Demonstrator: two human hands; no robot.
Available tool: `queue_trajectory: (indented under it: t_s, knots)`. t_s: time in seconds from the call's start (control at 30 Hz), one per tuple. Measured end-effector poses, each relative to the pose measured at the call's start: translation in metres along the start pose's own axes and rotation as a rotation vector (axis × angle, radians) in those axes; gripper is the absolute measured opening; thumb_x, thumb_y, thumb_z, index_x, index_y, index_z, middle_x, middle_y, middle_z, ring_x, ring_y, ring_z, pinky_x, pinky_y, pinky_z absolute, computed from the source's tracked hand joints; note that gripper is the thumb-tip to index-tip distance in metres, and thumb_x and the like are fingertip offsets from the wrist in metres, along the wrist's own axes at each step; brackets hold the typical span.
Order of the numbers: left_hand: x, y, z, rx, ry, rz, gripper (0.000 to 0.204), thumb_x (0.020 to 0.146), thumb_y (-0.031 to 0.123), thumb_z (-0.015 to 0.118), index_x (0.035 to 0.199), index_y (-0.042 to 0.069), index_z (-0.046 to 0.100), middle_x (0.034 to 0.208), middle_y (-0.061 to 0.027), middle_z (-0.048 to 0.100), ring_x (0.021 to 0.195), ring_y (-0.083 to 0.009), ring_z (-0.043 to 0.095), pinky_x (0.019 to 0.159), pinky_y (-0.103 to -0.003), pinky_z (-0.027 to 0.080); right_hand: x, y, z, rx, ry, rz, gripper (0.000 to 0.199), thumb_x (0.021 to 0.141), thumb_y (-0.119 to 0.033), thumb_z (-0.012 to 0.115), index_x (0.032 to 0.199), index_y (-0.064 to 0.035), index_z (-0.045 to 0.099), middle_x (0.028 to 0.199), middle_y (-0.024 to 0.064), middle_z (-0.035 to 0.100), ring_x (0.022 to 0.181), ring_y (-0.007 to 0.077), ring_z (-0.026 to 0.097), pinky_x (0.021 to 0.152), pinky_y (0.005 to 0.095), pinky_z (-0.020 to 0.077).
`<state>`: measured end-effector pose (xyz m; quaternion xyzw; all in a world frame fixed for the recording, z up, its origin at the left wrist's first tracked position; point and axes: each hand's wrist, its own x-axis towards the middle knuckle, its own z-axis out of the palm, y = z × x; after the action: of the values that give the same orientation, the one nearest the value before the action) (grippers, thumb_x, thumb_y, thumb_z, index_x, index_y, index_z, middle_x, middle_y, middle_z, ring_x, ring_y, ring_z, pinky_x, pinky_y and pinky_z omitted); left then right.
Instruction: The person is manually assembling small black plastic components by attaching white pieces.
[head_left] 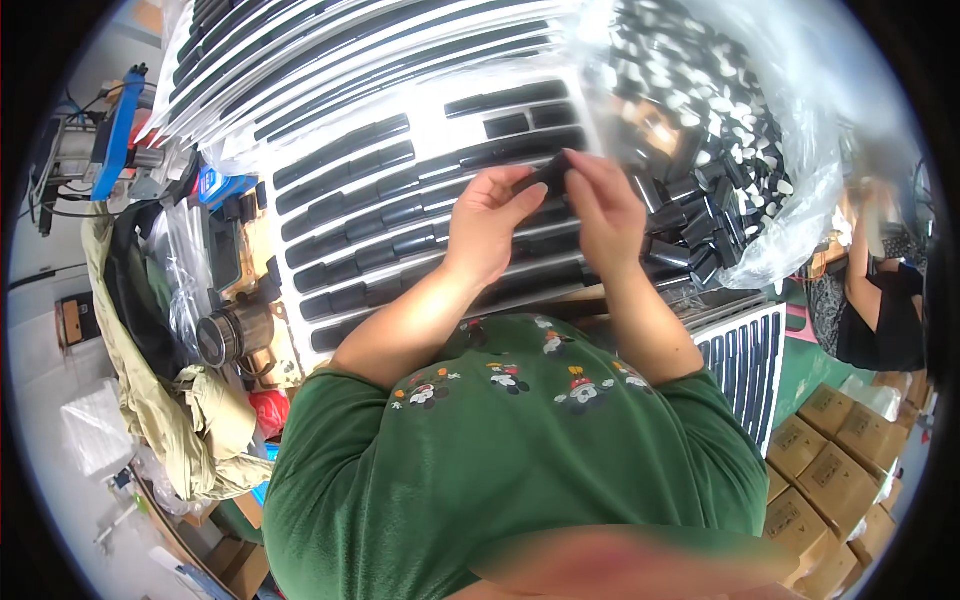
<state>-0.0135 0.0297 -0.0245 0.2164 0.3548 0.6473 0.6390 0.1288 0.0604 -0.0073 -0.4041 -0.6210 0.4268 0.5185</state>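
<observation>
My left hand and my right hand meet over a white tray. Between their fingertips is a small black rectangular piece, gripped from both sides and partly covered by my fingers. The tray carries rows of glossy black pieces, laid end to end in long strips, with a few white gaps near the far side. Right of my right hand lies a heap of loose black pieces, mixed with white-ended ones farther back.
Stacked trays of black strips rise beyond. Clear plastic sheeting surrounds the heap. A dark-lidded jar stands at the left, near a draped beige cloth. Cardboard boxes are piled lower right; another person sits at far right.
</observation>
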Motion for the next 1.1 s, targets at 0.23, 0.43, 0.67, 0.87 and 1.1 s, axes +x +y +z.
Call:
queue_trajectory:
  t_s: [0.23,0.43,0.67,0.87,1.1]
  knots:
    - [-0.004,0.002,0.002,-0.001,-0.013,-0.154,0.017,0.083,0.001,0.063,0.098,0.003,0.057,0.089,-0.0068,0.063,0.078,-0.0135,0.062,0.068,-0.026,0.054,0.002,-0.008,-0.010,-0.404,-0.191,-0.327,0.079,0.055,-0.017,0.084,0.125,-0.0047,0.048,0.125,0.0128,0.051,0.113,0.0285,0.050,0.093,0.0352,0.0417]
    - [-0.005,0.013,0.017,-0.050,0.004,-0.171,0.018,0.080,0.000,0.067,0.095,-0.001,0.057,0.087,-0.0070,0.063,0.078,-0.0123,0.060,0.072,-0.024,0.048,0.007,-0.002,-0.005,-0.421,-0.080,-0.398,0.074,0.054,-0.009,0.079,0.121,-0.0052,0.050,0.124,0.0126,0.052,0.109,0.0269,0.052,0.088,0.0340,0.0436]
    - [0.000,0.002,0.013,-0.027,0.003,-0.146,0.018,0.081,0.003,0.066,0.096,0.002,0.058,0.088,-0.0052,0.063,0.079,-0.0119,0.061,0.069,-0.025,0.048,0.016,0.001,-0.005,-0.461,-0.013,-0.444,0.064,0.051,-0.009,0.075,0.112,-0.0044,0.056,0.107,0.0133,0.058,0.097,0.0285,0.057,0.084,0.0332,0.0455]
    - [0.016,0.007,0.008,-0.146,0.107,-0.256,0.021,0.079,0.004,0.069,0.096,-0.001,0.057,0.087,-0.0067,0.063,0.079,-0.0121,0.059,0.071,-0.024,0.048,0.028,0.002,-0.011,-0.411,-0.186,-0.236,0.063,0.055,-0.013,0.081,0.114,-0.0079,0.057,0.111,0.0108,0.059,0.101,0.0265,0.056,0.087,0.0346,0.0457]
    - [0.077,0.036,-0.059,1.616,0.068,0.942,0.016,0.072,0.001,0.067,0.087,0.005,0.064,0.096,-0.0100,0.064,0.087,-0.0309,0.059,0.081,-0.036,0.047,0.112,0.060,-0.123,-1.146,-0.097,-0.012,0.030,0.075,-0.022,0.067,0.103,-0.0106,0.065,0.097,0.0147,0.062,0.086,0.0320,0.060,0.076,0.0367,0.0485]
